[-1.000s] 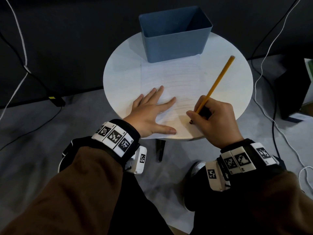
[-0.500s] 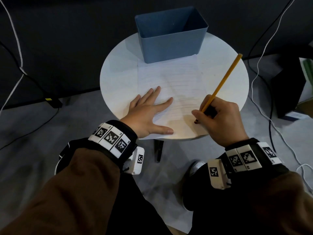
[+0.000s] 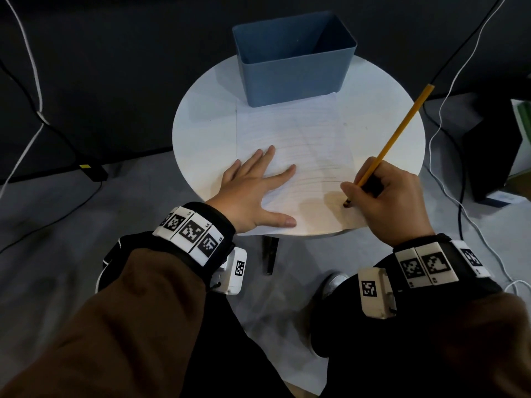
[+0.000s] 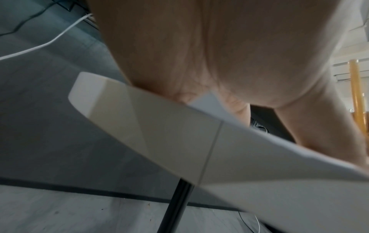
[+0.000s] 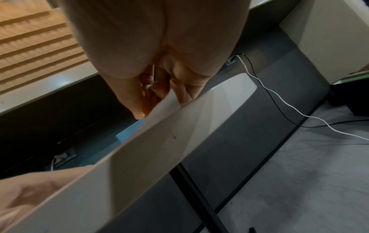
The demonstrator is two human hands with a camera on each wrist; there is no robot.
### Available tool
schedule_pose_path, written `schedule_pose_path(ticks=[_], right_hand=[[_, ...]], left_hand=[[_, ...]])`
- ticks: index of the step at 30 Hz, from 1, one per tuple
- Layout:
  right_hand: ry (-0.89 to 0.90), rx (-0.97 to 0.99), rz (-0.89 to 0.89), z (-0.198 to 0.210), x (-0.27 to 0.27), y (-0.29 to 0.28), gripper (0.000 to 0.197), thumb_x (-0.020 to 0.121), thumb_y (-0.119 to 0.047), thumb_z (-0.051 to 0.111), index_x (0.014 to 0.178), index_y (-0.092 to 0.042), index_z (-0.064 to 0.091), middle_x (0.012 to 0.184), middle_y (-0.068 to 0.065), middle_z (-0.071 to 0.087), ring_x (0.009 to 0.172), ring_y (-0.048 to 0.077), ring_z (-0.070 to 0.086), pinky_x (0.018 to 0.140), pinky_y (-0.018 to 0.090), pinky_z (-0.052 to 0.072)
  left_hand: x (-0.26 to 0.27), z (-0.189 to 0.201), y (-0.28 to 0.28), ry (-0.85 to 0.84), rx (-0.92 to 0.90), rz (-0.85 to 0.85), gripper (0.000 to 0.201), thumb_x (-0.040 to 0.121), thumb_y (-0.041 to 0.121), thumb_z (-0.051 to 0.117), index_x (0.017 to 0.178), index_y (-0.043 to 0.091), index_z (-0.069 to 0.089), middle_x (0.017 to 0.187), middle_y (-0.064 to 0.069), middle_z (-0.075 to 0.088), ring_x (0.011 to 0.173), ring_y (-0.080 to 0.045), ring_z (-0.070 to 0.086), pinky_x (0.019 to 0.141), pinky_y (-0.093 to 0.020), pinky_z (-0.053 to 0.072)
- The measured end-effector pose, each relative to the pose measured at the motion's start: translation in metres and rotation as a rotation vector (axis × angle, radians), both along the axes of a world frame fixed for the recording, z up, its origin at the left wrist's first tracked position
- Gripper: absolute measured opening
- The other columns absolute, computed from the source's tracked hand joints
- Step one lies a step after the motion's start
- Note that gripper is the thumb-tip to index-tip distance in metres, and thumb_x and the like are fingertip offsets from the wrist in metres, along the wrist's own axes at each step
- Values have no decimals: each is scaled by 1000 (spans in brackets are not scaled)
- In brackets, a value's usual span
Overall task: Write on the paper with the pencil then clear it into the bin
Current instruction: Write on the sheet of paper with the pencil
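Grey floor and a dark backdrop with trailing black and white cables (image 3: 448, 116) surround a small round white table (image 3: 201, 133) on a black leg. On it lies a white lined sheet of paper (image 3: 293, 130), its far edge touching or tucked just under the front of a blue rectangular plastic bin (image 3: 293, 73) that stands at the table's far side; the near edge of the sheet hangs slightly over the table rim.

The left hand (image 3: 253, 188) lies flat on the sheet's near left part, fingers straight and spread, pinning it down. The right hand (image 3: 385, 196) is curled round a long yellow wooden pencil (image 3: 402, 127) in a writing grip, its tip on the near right corner of the sheet, its shaft slanting up and away to the right. The step in hand looks like the writing itself; faint marks may run across the paper, but they are too pale to read.

Risks from here, as I judge them: the tip sits close to the sheet's edge and the table rim, so a firm stroke could run off the paper, crease the overhanging corner or tear it. If the left hand eases its pressure, the sheet could slide or twist under the pencil. When clearing comes, the pencil could snag a loosely gathered sheet or miss the bin's opening.
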State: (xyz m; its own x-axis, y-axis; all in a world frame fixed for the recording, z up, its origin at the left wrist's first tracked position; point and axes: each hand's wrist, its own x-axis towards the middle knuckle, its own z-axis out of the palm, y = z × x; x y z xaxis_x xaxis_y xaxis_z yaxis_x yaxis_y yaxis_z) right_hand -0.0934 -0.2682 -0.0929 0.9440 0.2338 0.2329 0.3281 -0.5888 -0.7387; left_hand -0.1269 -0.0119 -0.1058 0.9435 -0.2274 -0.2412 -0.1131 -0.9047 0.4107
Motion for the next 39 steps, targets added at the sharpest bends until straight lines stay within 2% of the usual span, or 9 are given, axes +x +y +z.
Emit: schedule_pose_path(ticks=[4, 7, 10, 13, 19, 23, 30, 34, 39], right_hand=[[-13, 56, 48, 4, -5, 7, 21, 89, -15, 78, 77, -10, 61, 63, -6, 66, 59, 5, 65, 57, 10, 43], [14, 61, 99, 4, -8, 9, 22, 89, -11, 78, 75, -7, 61, 60, -7, 62, 57, 2, 63, 57, 8, 42], [1, 14, 45, 3, -3, 1, 23, 89, -12, 77, 75, -9, 59, 58, -11, 59, 56, 3, 59, 55, 9, 41], [-17, 28, 10, 4, 0, -5, 22, 89, -12, 77, 75, -10, 59, 61, -6, 61, 57, 2, 61, 55, 8, 42], [-2, 42, 82, 4, -8, 6, 20, 89, -12, 77, 77, -8, 62, 63, -7, 64, 60, 1, 64, 58, 8, 44], [-40, 2, 28, 2, -4, 2, 23, 90, -12, 76, 75, -12, 58, 61, -6, 62, 60, 5, 63, 55, 12, 45], [-15, 27, 77, 4, -7, 6, 21, 89, -12, 77, 76, -10, 60, 61, -10, 62, 59, 4, 62, 57, 9, 44], [-42, -7, 35, 0, -4, 3, 23, 90, -10, 75, 75, -9, 58, 59, -6, 58, 58, 3, 60, 55, 9, 42], [-58, 69, 19, 3, -5, 4, 21, 90, -11, 76, 76, -8, 60, 60, -12, 60, 57, 0, 61, 55, 7, 40]], left_hand=[[0, 1, 0, -4, -8, 4, 98, 73, 78, 62, 153, 55, 9, 164, 11, -22, 147, -3, -25, 121, -38, -12], [0, 1, 0, 0, -2, 3, 98, 73, 78, 62, 153, 54, 10, 164, 11, -22, 147, -4, -25, 121, -38, -12], [0, 1, 0, 2, -8, 5, 98, 73, 78, 62, 153, 55, 10, 164, 12, -22, 147, -3, -25, 121, -37, -13], [0, 0, 0, -2, -10, 7, 98, 73, 78, 62, 153, 55, 9, 164, 12, -22, 147, -2, -26, 121, -37, -13], [0, 1, 0, -2, 5, 0, 99, 72, 79, 60, 153, 55, 8, 164, 11, -22, 147, -3, -25, 121, -37, -12], [0, 0, 1, 0, -4, 3, 99, 73, 78, 61, 153, 55, 9, 164, 12, -22, 147, -3, -25, 121, -37, -12], [0, 1, 0, -7, -2, -1, 99, 72, 79, 61, 153, 55, 9, 164, 11, -22, 147, -3, -25, 121, -37, -12], [0, 0, 0, 2, -7, 1, 99, 73, 78, 62, 153, 55, 9, 164, 11, -23, 147, -3, -26, 121, -37, -13], [0, -1, 1, -9, 4, -6, 98, 73, 79, 60, 153, 55, 8, 164, 10, -22, 148, -4, -25, 121, -38, -12]])
